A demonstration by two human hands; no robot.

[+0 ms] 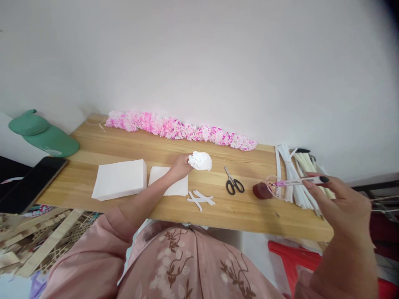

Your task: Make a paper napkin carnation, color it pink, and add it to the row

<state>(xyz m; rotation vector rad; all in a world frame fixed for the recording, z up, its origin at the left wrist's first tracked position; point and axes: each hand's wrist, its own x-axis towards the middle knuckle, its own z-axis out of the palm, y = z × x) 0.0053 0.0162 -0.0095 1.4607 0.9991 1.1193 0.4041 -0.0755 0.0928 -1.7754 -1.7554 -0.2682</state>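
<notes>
My left hand (182, 166) is closed around the lower end of a bunched white tissue paper (201, 161), its puffed top facing right. My right hand (349, 199) pinches a marker pen (294, 182) with a white barrel, a pink front part and a black end. The pen's tip is at the mouth of a small clear cup (262, 191) holding dark red liquid; whether it touches the liquid I cannot tell. Between the hands lie black-handled scissors (233, 185). Several short white strips (201, 199) lie crossed near the table's front edge, below my left hand.
A thick stack of white paper (120, 180) and a thinner stack (177, 187) rest on the wooden table (174, 145). Pink-and-white paper flowers (181, 128) line the wall. Bundled white strips (293, 174) lie right. A green container (46, 135) and a phone (34, 182) are left.
</notes>
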